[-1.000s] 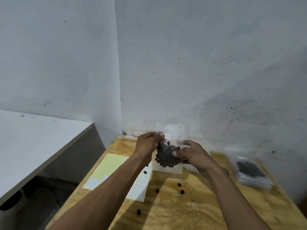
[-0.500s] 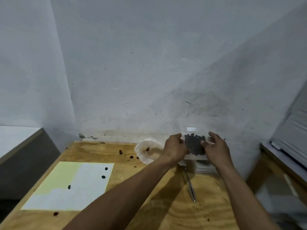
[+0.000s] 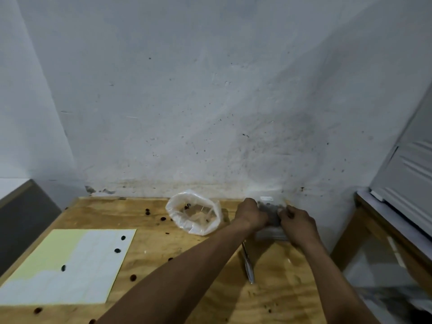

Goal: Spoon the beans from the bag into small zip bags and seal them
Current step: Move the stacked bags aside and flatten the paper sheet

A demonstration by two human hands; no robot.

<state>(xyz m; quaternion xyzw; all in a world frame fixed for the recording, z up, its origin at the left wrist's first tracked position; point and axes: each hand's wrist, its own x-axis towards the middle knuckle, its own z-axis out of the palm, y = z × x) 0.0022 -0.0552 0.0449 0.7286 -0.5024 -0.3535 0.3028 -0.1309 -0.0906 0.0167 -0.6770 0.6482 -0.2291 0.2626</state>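
Note:
A small zip bag point(image 3: 269, 210) filled with dark beans hangs between both hands at the back right of the wooden table point(image 3: 163, 253). My left hand point(image 3: 251, 215) grips its left side and my right hand point(image 3: 297, 224) pinches its right side; the bag is blurred and partly hidden. It sits just above a stack of small zip bags point(image 3: 271, 235). A clear plastic bean bag point(image 3: 195, 212), rim rolled down and nearly empty, stands left of my hands. A metal spoon point(image 3: 247, 263) lies on the table below my left forearm.
Loose beans point(image 3: 117, 250) are scattered over the table and on a white and pale yellow sheet point(image 3: 65, 265) at the front left. The stained wall stands right behind the table. A second table edge point(image 3: 383, 228) is at the right.
Both hands carried the filled small bag from the table's middle to the right and lowered it onto the stack by the wall. The view swung right with them.

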